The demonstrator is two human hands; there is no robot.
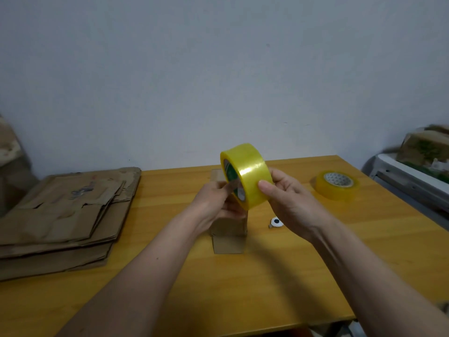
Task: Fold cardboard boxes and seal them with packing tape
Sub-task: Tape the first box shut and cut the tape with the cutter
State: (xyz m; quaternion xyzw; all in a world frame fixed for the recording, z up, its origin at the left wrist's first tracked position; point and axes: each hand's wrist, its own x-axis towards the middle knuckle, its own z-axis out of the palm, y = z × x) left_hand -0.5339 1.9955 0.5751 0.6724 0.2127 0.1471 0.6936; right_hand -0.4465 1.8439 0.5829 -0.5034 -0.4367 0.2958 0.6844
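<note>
We could not read the green print on the core of the held tape roll (246,175), and its lower edge was hidden behind the left hand (213,205). The small cardboard box (228,235) under the hands was mostly covered by them; only its near flap and a far strip showed, so we could not tell how far it was folded. The left fingertips were hard to make out, but they were drawn together at the roll's inner rim, pinching what looked like the loose tape end. The right hand (289,200) gripped the roll from the right, thumb pressed on the outer band, fingers curled behind it. The roll was held upright on edge above the box, over the middle of the wooden table (243,288). It was glossy, translucent yellow, wide, with a bright highlight across the band. A second tape roll (336,185), same yellow with a pale printed core, lay flat on the table to the right, well apart from the hands. A small white round object (275,222) with a dark centre lay just right of the box; we could not identify it. Flattened cardboard boxes (65,215), brown, creased and worn, lay stacked at the left, cut off by the frame edge. A blurred white appliance (410,178) sat at far right.
</note>
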